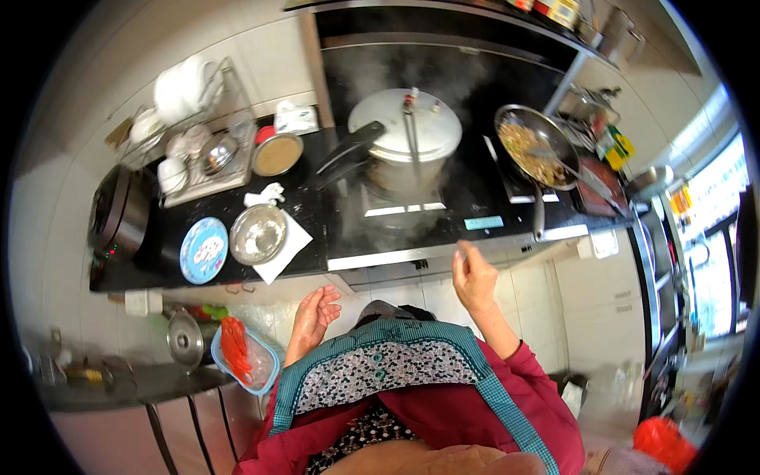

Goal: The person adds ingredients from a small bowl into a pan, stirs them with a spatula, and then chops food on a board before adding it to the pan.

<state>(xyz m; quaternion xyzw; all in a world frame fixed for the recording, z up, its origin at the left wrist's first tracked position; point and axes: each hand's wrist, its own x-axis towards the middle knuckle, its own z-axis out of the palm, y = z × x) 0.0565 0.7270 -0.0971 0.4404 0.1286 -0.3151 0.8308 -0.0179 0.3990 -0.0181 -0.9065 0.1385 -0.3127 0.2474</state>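
Observation:
My left hand point(316, 313) hangs in front of the counter with its fingers apart and nothing in it. Near the stove's front edge is my right hand point(476, 278), its fingers curled; the palm is turned away, so I cannot tell if it holds something small. Beyond both hands a lidded pressure cooker point(409, 133) sits on the left burner, steam around it and its black handle pointing left. A wok point(549, 142) stands on the right burner with chopped, cooked food point(525, 151) inside. A metal spatula point(585, 175) leans in that wok.
Left on the counter are a metal bowl point(258, 234) on white paper point(297, 236), a blue plate point(203, 250), a bowl of brownish contents point(278, 155), a dish rack point(208, 187) and an electric cooker point(122, 208). A blue plastic basket point(270, 371) holding a red bag point(234, 350) stands at lower left.

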